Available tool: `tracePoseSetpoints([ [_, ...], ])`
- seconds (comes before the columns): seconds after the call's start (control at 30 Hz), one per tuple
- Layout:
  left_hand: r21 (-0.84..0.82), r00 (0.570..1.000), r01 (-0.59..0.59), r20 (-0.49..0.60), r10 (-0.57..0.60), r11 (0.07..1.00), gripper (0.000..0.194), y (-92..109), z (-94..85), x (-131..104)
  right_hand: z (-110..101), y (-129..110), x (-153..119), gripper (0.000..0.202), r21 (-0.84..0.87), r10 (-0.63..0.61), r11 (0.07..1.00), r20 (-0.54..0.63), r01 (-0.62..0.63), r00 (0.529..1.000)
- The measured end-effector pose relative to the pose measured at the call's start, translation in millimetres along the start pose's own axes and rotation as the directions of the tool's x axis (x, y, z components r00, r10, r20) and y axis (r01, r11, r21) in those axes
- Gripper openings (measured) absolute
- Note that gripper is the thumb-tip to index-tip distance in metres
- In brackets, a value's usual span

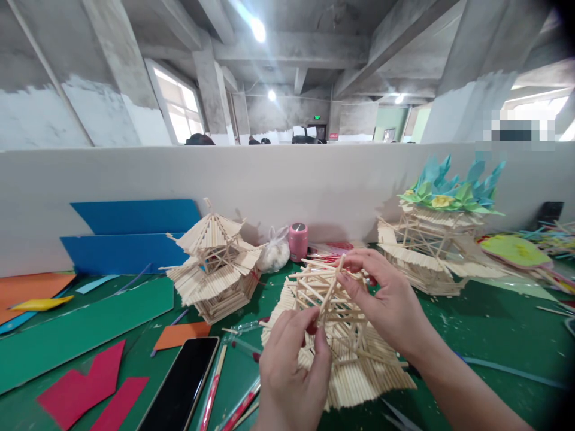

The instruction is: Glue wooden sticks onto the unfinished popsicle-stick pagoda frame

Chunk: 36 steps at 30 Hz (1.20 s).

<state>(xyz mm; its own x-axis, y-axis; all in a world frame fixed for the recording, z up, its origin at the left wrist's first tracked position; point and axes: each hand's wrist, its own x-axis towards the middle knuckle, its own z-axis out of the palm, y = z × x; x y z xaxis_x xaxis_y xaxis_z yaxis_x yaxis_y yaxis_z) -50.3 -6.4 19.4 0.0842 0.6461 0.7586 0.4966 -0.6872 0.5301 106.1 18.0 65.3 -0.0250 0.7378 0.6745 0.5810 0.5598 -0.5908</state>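
An unfinished-looking model of thin wooden sticks (359, 380) stands on the green table, with a slatted skirt and an open lattice on top. Above its lattice, my left hand (296, 359) pinches the lower end of a slim wooden stick (331, 290). My right hand (386, 299) has thumb and finger closed on the upper end of the same stick, which slants up to the right. Both hands hide part of the lattice behind them.
Left of the model are a pagoda-like stick model (220, 263), a phone (182, 383) and coloured card (85, 317). Behind stand a pink container (298, 242) and a white partition (251, 179). Another stick model (422, 257) with paper flowers is at right; scissors (399, 416) lie in front.
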Motion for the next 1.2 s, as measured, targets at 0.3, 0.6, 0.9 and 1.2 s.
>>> tracePoseSetpoints([
  [0.3,-0.013,0.998,0.034,-0.052,-0.035,0.999,0.023,2.4,2.9,-2.8,0.3,0.2,0.6,0.011,0.007,0.0,1.0,0.009,0.0,1.0],
  [0.6,-0.012,0.998,0.051,-0.043,-0.052,0.999,0.014,-1.0,2.7,-3.4,0.4,1.0,0.8,0.011,0.017,-0.009,1.0,0.0,0.009,1.0],
  [0.9,-0.056,0.995,0.079,-0.063,-0.083,0.995,0.015,0.4,3.5,-5.3,-0.7,0.1,0.0,0.01,0.021,0.001,1.0,0.017,-0.001,1.0],
  [1.2,-0.012,0.999,0.042,0.032,-0.041,0.999,0.015,-3.2,-2.9,-5.4,0.3,1.1,0.5,0.009,0.016,-0.006,1.0,0.015,0.005,1.0],
])
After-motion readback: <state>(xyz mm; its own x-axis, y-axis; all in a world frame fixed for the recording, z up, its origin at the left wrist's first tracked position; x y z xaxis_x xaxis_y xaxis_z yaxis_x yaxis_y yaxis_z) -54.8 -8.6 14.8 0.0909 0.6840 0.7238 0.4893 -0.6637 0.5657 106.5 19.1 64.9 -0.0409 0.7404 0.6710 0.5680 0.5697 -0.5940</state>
